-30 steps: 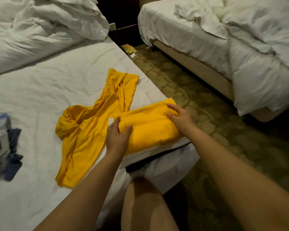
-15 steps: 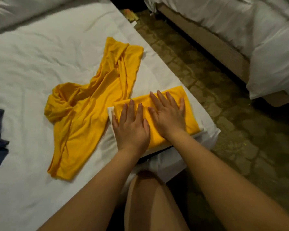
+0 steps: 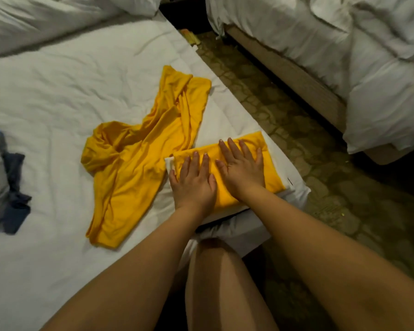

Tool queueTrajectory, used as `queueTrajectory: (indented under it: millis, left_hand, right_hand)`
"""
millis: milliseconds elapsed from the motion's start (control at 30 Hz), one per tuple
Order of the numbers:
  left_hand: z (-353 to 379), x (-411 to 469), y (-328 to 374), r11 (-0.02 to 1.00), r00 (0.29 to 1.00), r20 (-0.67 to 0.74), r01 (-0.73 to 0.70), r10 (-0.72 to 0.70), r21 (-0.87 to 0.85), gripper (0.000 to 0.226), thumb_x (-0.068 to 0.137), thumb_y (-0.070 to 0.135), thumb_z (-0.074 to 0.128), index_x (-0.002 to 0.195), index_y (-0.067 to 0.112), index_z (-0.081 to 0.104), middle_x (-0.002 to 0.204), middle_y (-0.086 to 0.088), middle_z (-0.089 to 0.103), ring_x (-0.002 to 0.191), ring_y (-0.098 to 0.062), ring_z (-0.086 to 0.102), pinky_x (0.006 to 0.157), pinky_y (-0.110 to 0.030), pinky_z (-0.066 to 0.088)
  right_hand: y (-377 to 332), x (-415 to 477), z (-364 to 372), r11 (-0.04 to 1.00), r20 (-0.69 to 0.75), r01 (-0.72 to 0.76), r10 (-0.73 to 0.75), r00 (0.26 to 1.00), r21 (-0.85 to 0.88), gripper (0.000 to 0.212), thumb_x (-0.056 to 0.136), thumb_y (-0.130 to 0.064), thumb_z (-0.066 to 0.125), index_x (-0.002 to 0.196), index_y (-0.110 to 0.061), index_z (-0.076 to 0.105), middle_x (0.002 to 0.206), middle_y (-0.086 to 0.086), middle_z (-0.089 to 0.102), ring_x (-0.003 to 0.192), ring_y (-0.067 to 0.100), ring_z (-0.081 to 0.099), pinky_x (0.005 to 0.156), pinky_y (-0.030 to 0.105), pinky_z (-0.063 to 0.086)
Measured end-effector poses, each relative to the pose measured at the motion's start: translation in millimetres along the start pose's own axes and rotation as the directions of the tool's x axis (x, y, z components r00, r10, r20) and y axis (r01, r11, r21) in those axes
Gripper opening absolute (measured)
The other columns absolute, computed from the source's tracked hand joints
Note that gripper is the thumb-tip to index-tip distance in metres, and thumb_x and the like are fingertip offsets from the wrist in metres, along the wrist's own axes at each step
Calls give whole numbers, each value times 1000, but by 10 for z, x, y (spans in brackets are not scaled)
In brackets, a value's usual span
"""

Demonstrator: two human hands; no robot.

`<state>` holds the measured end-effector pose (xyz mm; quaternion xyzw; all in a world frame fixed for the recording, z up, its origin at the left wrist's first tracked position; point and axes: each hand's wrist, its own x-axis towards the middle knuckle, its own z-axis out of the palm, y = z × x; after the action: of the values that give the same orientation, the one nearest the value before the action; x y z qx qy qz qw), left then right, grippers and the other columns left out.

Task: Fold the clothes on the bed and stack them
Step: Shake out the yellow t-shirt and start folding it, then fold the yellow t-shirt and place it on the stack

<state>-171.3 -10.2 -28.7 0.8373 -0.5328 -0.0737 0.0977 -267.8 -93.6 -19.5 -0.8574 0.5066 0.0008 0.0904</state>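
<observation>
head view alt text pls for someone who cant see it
The left hand and right hand press flat on a folded yellow garment at the corner of a white bed. An unfolded yellow garment lies beside it.

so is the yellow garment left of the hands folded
Not folded. The loose yellow garment lies crumpled and spread on the bed, unlike the folded yellow piece under the left hand and right hand.

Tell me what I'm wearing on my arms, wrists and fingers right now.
Nothing. The left forearm and right forearm are bare, with no sleeve over them. No watch, bracelet or glove at either wrist, and no ring on the fingers. The fingernails are short with a pale, glossy finish.
</observation>
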Motion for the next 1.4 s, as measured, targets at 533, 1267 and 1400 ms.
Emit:
queueTrajectory:
  millis: [533, 1267, 1400]
  left_hand:
    - [-709, -1475, -1340, 959, 949, -156, 283, -275, 32, 60, 96, 41, 38, 149, 32, 11, 158, -3, 10, 145, -26, 7, 111, -54, 13]
    - [-195, -1129, -2174, 661, 870, -4, 371, -492, -653, 37, 94, 18, 53, 131, 17, 53, 119, -7, 64, 103, -22, 60, 84, -21, 42]
    - [-379, -1200, -2079, 603, 841, -96, 297, -533, -740, 32, 94, 19, 54, 125, 19, 57, 116, -3, 65, 100, -17, 61, 80, -16, 42]
  right_hand:
    - [-1592, -1054, -192, 951, -89, 298, -290, 953, 86, 51, 95, -51, 37, 140, -27, 37, 144, 0, 41, 135, 23, 30, 110, 45, 16]
    - [-2412, -801, 1019, 917, 44, 348, -363, 931, 194, 25, 93, -31, 47, 112, -23, 60, 125, -2, 57, 117, 25, 45, 88, 36, 38]
    - [-2431, -888, 820, 841, 18, 374, -413, 910, 391, 19, 96, -20, 44, 101, -10, 59, 105, 10, 62, 97, 26, 54, 72, 32, 38]
